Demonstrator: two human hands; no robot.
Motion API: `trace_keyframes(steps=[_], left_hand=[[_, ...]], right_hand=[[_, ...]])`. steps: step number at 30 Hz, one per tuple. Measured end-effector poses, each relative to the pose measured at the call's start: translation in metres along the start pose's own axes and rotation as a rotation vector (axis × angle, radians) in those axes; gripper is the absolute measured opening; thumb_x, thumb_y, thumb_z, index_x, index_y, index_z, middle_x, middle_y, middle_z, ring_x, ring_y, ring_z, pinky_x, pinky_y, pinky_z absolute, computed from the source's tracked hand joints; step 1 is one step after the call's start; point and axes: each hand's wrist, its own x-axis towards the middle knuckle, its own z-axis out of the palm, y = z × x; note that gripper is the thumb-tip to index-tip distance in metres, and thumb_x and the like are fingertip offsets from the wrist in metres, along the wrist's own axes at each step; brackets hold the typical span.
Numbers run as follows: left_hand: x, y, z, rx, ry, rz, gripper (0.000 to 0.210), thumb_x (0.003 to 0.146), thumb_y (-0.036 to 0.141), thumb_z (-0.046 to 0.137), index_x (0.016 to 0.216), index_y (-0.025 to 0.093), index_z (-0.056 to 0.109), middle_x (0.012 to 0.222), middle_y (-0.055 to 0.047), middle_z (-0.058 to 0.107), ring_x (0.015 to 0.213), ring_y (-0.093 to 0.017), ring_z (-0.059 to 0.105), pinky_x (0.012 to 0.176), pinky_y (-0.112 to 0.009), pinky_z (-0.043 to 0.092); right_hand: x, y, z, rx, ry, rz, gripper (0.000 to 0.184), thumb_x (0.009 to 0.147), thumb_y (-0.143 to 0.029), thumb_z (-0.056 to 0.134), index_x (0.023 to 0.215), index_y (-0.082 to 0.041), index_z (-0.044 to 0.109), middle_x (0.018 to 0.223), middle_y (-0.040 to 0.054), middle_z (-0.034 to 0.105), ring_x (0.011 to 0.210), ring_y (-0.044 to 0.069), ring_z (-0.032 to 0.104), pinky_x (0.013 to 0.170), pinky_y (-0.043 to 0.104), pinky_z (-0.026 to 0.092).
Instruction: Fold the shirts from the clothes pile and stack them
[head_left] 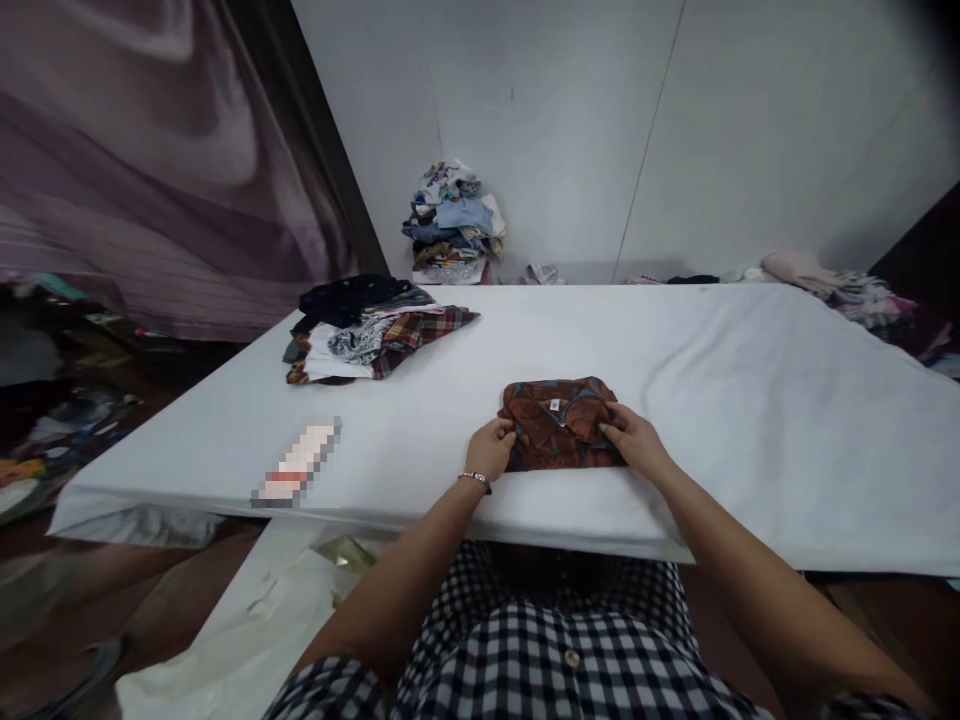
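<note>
- Right up close, the checked shirt (562,660) sits just beside the near edge of the white-covered table (780,430), so there's little room for pulling this way.
- Here are the hands! The left hand (491,447), bracelet (477,481) at the wrist, pinches the left side of the brown garment (536,445); the right hand (636,437) grips its right side, thumb on top.
- The garment lies flat between them, folded into a compact block near the front edge, neck and white label (555,405) facing up.
- My read: this is the squaring-up step, sides being straightened. The next move calls for an even hold on both sides, keeping the folds together.
- Over to the left, well apart, a pixelated object (298,465) lies close to the front edge; a sweep that way needs care.
- Beyond it, a stack of clothes (352,345) hugs the left edge, while wide white cover to the right offers the best room.
- Farthest out, a tall clothes pile (457,225) rises against the wall (570,130), limiting reach there.
</note>
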Motion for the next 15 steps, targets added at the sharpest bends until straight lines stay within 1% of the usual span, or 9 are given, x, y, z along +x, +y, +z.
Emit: trace_keyframes(steps=[2,4,6,7,9,11,12,13,15], left_hand=[[-0.001,0.0,-0.002,0.093,0.052,0.035,0.021,0.078,0.021,0.061,0.098,0.019,0.067,0.086,-0.004,0.069,0.079,-0.017,0.063,0.076,-0.029,0.049],[-0.004,0.0,-0.007,0.13,0.111,0.095,0.026,0.082,0.026,0.057,0.106,0.02,0.065,0.101,-0.007,0.069,0.087,-0.018,0.063,0.083,-0.031,0.049],[-0.006,0.006,-0.01,0.164,0.149,0.221,0.03,0.088,0.029,0.049,0.114,0.021,0.062,0.117,-0.008,0.064,0.104,-0.019,0.06,0.094,-0.033,0.046],[-0.006,0.012,-0.01,0.197,0.154,0.298,0.033,0.09,0.029,0.045,0.118,0.021,0.06,0.125,-0.008,0.061,0.114,-0.019,0.055,0.099,-0.034,0.043],[-0.004,0.028,-0.006,0.298,0.119,0.452,0.04,0.092,0.03,0.04,0.128,0.021,0.053,0.14,-0.007,0.049,0.13,-0.019,0.042,0.109,-0.037,0.033],[0.004,0.043,0.002,0.431,0.058,0.571,0.046,0.093,0.033,0.038,0.136,0.019,0.045,0.149,-0.007,0.037,0.139,-0.021,0.029,0.115,-0.04,0.023],[0.01,0.049,0.007,0.497,0.025,0.608,0.049,0.093,0.035,0.038,0.139,0.017,0.042,0.152,-0.008,0.033,0.141,-0.022,0.024,0.116,-0.041,0.019],[0.016,0.051,0.013,0.557,-0.005,0.621,0.052,0.093,0.038,0.039,0.14,0.016,0.041,0.153,-0.009,0.03,0.142,-0.024,0.021,0.116,-0.043,0.016],[0.027,0.048,0.024,0.647,-0.077,0.579,0.058,0.092,0.043,0.04,0.142,0.013,0.039,0.153,-0.011,0.029,0.143,-0.027,0.019,0.116,-0.044,0.014]], right_hand=[[-0.003,-0.001,-0.005,-0.076,0.0,-0.033,0.05,0.079,-0.037,0.058,0.127,-0.023,0.055,0.097,0.0058,0.068,0.083,0.022,0.063,0.076,0.036,0.05],[-0.008,-0.007,-0.011,-0.115,0.068,-0.097,0.047,0.083,-0.038,0.054,0.128,-0.024,0.055,0.11,0.0082,0.066,0.092,0.024,0.063,0.079,0.039,0.051],[-0.013,-0.019,-0.016,-0.144,0.145,-0.218,0.044,0.088,-0.038,0.047,0.129,-0.024,0.054,0.124,0.0097,0.06,0.109,0.026,0.058,0.089,0.042,0.049],[-0.014,-0.027,-0.016,-0.175,0.158,-0.296,0.044,0.09,-0.038,0.044,0.13,-0.023,0.052,0.131,0.01,0.056,0.119,0.027,0.052,0.096,0.043,0.045],[-0.011,-0.044,-0.013,-0.274,0.114,-0.44,0.049,0.092,-0.04,0.041,0.137,-0.022,0.045,0.144,0.0095,0.043,0.135,0.027,0.035,0.108,0.046,0.034],[-0.002,-0.056,-0.005,-0.399,0.013,-0.524,0.056,0.093,-0.044,0.04,0.144,-0.022,0.036,0.152,0.0082,0.03,0.142,0.027,0.02,0.113,0.048,0.023],[0.004,-0.059,0.0,-0.46,-0.038,-0.541,0.059,0.092,-0.046,0.04,0.145,-0.022,0.033,0.154,0.0082,0.026,0.143,0.028,0.016,0.114,0.049,0.02],[0.009,-0.059,0.006,-0.516,-0.089,-0.539,0.062,0.092,-0.049,0.041,0.146,-0.021,0.031,0.154,0.0088,0.025,0.144,0.028,0.014,0.114,0.05,0.017],[0.019,-0.05,0.018,-0.603,-0.178,-0.491,0.065,0.091,-0.053,0.04,0.146,-0.02,0.032,0.153,0.0111,0.027,0.143,0.029,0.018,0.114,0.052,0.015]])
